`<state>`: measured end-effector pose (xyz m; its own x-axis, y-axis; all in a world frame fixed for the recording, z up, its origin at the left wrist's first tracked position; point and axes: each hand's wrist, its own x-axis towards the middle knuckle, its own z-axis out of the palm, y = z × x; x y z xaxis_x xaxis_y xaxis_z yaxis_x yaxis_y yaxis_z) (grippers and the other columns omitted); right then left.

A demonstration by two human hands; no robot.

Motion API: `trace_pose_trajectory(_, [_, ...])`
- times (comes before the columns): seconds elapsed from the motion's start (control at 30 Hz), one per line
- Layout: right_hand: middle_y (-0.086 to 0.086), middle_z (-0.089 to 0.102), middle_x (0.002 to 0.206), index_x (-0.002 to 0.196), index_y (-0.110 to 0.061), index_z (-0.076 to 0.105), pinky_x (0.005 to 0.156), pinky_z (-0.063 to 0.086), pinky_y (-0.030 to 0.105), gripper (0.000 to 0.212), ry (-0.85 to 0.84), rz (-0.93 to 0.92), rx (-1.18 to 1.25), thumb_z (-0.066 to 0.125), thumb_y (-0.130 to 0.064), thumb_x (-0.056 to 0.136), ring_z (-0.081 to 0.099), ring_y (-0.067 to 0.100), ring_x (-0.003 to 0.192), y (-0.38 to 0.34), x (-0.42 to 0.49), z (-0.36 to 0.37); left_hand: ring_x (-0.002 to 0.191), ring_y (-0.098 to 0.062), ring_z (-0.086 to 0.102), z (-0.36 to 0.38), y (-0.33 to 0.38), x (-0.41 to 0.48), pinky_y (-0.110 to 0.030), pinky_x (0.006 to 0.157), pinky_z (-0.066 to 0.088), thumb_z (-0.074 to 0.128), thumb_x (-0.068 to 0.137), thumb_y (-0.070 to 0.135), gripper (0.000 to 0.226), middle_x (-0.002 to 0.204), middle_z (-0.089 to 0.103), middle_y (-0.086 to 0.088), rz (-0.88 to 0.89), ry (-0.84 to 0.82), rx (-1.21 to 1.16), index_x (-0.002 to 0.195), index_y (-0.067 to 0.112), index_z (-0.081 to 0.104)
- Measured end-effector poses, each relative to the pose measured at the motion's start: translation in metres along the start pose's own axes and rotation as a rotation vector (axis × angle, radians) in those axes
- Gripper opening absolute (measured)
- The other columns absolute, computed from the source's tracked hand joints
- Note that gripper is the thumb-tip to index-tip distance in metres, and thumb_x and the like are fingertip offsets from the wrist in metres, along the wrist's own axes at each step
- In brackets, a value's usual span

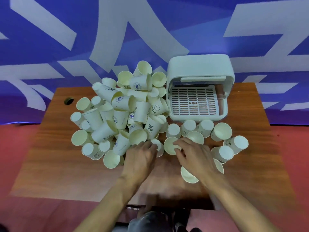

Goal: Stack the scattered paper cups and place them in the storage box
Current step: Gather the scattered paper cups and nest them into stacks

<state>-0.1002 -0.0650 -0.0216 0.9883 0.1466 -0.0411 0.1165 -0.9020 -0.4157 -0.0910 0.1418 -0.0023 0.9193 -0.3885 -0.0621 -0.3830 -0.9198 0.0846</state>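
Pointing mouth-up, paper cup (168, 146) is pinched by right hand (195, 154).

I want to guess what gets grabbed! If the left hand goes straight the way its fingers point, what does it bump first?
Most likely the paper cup with its base showing, just ahead of the left hand at the pile's near edge. The fingertips may touch it already, but blur hides that.
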Motion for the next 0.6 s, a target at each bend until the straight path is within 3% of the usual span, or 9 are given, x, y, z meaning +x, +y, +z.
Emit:
trace_pose_trajectory(0.13, [-0.016,0.060,0.120,0.122,-0.031,0.059,0.070,0.048,0.033,0.029,-0.029,-0.031,0.072,0.056,-0.034,0.094,0.066,0.014,0.088,-0.028,0.044,0.003,0.048,-0.025,0.049,-0.003,-0.028,0.003,-0.028,0.045,0.022,0.078,0.055,0.004,0.027,0.063,0.051,0.000,0.040,-0.079,0.115,0.069,0.016,0.057])
trace_pose_trajectory(0.33, [-0.012,0.054,0.132,0.132,-0.026,0.051,0.073,0.052,0.038,0.040,-0.035,0.000,0.066,0.055,-0.031,0.093,0.066,0.021,0.094,-0.038,0.082,0.020,0.045,-0.024,0.047,0.001,-0.059,0.010,-0.029,0.048,0.017,0.074,0.039,-0.006,0.041,0.067,0.053,-0.002,0.149,-0.142,0.257,0.070,0.015,0.058])
trace_pose_trajectory(0.47, [-0.011,0.059,0.127,0.131,-0.027,0.054,0.070,0.049,0.035,0.039,-0.039,-0.006,0.047,0.057,-0.030,0.092,0.066,0.019,0.095,-0.042,0.097,0.027,0.049,-0.022,0.047,0.007,-0.077,0.017,-0.029,0.047,0.016,0.077,0.039,-0.004,0.044,0.071,0.053,-0.002,0.214,-0.189,0.343,0.073,0.015,0.058])
trace_pose_trajectory(0.6, [-0.009,0.068,0.110,0.117,-0.026,0.064,0.072,0.051,0.035,0.025,-0.034,0.031,0.057,0.058,-0.031,0.093,0.066,0.018,0.098,-0.044,0.102,0.029,0.054,-0.023,0.048,0.010,-0.089,0.025,-0.029,0.046,0.019,0.075,0.041,-0.003,0.037,0.070,0.053,-0.003,0.282,-0.183,0.384,0.067,0.016,0.057])
